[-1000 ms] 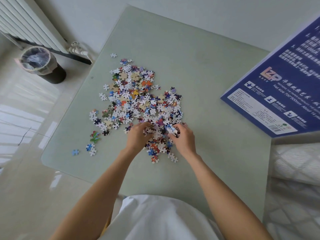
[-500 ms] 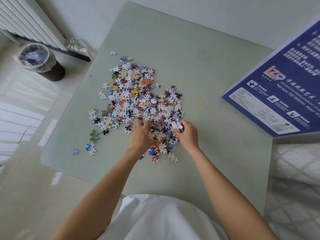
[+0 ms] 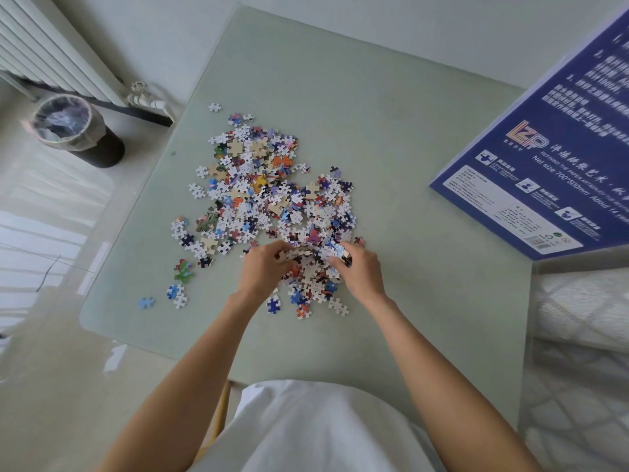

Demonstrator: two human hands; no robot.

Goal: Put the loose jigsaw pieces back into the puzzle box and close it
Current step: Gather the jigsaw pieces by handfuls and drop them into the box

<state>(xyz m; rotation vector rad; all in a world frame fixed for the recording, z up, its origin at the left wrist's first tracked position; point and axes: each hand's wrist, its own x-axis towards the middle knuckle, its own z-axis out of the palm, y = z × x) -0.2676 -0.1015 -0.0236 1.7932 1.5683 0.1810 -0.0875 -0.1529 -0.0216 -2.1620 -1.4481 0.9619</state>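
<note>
A heap of loose jigsaw pieces [image 3: 265, 195] lies spread over the middle of the pale green table [image 3: 391, 137]. Both my hands sit at the near edge of the heap. My left hand [image 3: 267, 270] has its fingers curled into the pieces and pinches a few. My right hand [image 3: 359, 270] grips a small bunch of pieces between thumb and fingers. The blue puzzle box [image 3: 544, 165] lies at the table's right edge, printed side up, well apart from both hands. Whether the box is open cannot be seen.
Stray pieces [image 3: 177, 294] lie near the table's front left corner. A lined waste bin [image 3: 73, 131] stands on the floor at the left, below a white radiator [image 3: 51, 46]. A quilted white surface [image 3: 578, 352] borders the table on the right.
Both hands have stayed at the near edge of the heap, drawing pieces together between them. The right hand still holds its small bunch of pieces.
</note>
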